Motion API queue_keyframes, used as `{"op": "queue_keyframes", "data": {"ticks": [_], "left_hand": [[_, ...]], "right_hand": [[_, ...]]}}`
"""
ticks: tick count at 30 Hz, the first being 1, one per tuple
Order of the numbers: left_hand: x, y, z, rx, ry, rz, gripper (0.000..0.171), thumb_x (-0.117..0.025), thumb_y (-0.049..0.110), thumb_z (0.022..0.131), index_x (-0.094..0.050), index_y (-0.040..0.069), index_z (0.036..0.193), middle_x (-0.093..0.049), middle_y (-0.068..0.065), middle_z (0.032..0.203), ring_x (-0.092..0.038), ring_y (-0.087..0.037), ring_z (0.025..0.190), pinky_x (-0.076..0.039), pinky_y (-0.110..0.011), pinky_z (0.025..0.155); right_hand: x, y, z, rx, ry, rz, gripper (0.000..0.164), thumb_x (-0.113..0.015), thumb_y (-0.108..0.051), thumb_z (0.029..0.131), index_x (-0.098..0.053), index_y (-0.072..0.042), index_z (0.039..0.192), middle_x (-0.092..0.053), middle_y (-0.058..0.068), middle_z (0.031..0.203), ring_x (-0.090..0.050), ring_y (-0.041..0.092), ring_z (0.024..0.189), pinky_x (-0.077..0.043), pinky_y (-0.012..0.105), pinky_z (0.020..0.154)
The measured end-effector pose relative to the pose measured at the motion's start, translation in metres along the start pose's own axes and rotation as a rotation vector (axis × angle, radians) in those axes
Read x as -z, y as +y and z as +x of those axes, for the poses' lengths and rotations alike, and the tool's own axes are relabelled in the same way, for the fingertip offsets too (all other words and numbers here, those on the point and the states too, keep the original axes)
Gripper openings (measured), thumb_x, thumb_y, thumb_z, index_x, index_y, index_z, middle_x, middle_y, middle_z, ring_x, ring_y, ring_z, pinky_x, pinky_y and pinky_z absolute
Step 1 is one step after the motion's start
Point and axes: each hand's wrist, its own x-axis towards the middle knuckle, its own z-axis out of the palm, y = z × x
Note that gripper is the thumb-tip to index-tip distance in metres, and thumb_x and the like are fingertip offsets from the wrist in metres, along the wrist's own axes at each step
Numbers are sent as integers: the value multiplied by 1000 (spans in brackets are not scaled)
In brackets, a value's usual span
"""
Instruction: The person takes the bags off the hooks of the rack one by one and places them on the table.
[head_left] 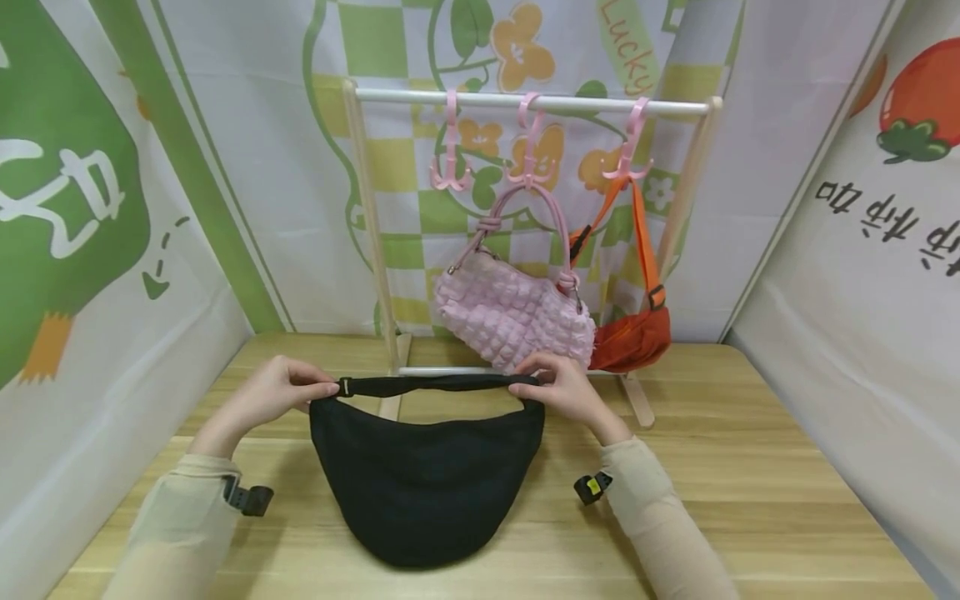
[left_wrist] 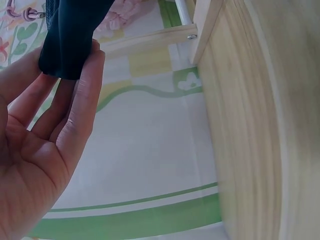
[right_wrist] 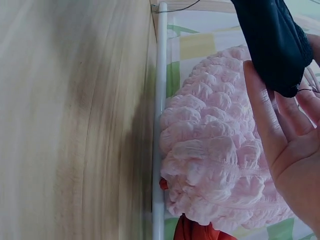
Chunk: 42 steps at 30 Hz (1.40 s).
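A black crescent-shaped shoulder bag [head_left: 427,483] is spread out in front of the person, its strap [head_left: 427,384] stretched across the top. At the bag's upper left corner, the left hand [head_left: 281,390] pinches the strap end near a small buckle. The right hand [head_left: 566,390] pinches the opposite corner between thumb and fingers. In the left wrist view, the dark fabric end [left_wrist: 70,45] sits between thumb and fingers. Similarly, the right wrist view has the other dark end [right_wrist: 275,50] between the right hand's fingers and thumb.
Behind the black bag stands a rack [head_left: 480,98] with three pink hooks [head_left: 451,150]. A pink puffy bag [head_left: 517,312] hangs from the middle hook, an orange-red bag [head_left: 637,337] from the right one. The rack's feet rest on a wooden table [head_left: 750,483]; printed cloth walls surround it.
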Motion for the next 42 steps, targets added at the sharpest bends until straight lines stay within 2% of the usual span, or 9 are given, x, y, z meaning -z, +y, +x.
{"op": "queue_keyframes", "data": {"ticks": [8,11,15,19,22,28,36,42], "left_hand": [[-4,-10,3,30,-40,-96,32,-66,29,89,-72,1,103,-70,-17,103,-67,-15,82,-58,-32,68],[-5,-14,4,55,-58,-133,32,-67,30,88,-72,2,104,-70,-16,104,-68,-14,82,-58,-30,69],[-6,-19,4,57,-104,-193,34,-67,27,89,-70,0,108,-68,-19,109,-68,-13,84,-58,-30,72],[-6,-24,3,51,-138,-237,35,-65,25,90,-68,-3,110,-67,-20,110,-68,-13,85,-58,-31,73],[-7,-28,4,54,-148,-250,35,-65,25,90,-67,-3,111,-67,-20,109,-68,-13,85,-58,-31,74],[-10,-35,5,75,-179,-280,35,-65,25,90,-67,-4,110,-66,-21,109,-68,-16,85,-58,-33,74],[-13,-41,6,87,-190,-279,35,-66,24,90,-67,-5,111,-66,-20,110,-67,-16,88,-58,-34,75],[-15,-45,7,93,-207,-280,35,-66,22,89,-67,-6,110,-66,-21,109,-67,-14,87,-58,-37,77]], "right_hand": [[-2,8,2,-27,-28,79,20,-73,-9,82,-67,1,99,-68,16,98,-66,29,88,-55,32,76],[-4,12,2,-34,-28,98,20,-72,-7,82,-67,1,99,-68,17,99,-65,23,89,-54,29,76],[-6,16,1,-74,-51,133,19,-70,-7,84,-66,2,100,-67,18,99,-60,13,71,-51,27,58],[-6,19,3,-123,-97,160,20,-69,-9,85,-66,3,101,-66,17,97,-52,11,56,-44,26,46],[-8,24,4,-133,-118,151,20,-69,-10,86,-66,3,101,-67,17,96,-52,11,56,-44,25,47],[-14,46,6,-177,-135,121,21,-71,-18,85,-68,-5,102,-69,14,97,-52,11,57,-46,30,48],[-19,54,7,-182,-173,130,18,-73,-23,84,-69,-11,97,-71,7,86,-52,19,56,-45,28,47],[-21,54,7,-169,-216,128,16,-71,-19,85,-68,-8,97,-71,9,86,-53,11,59,-43,26,47]]}}
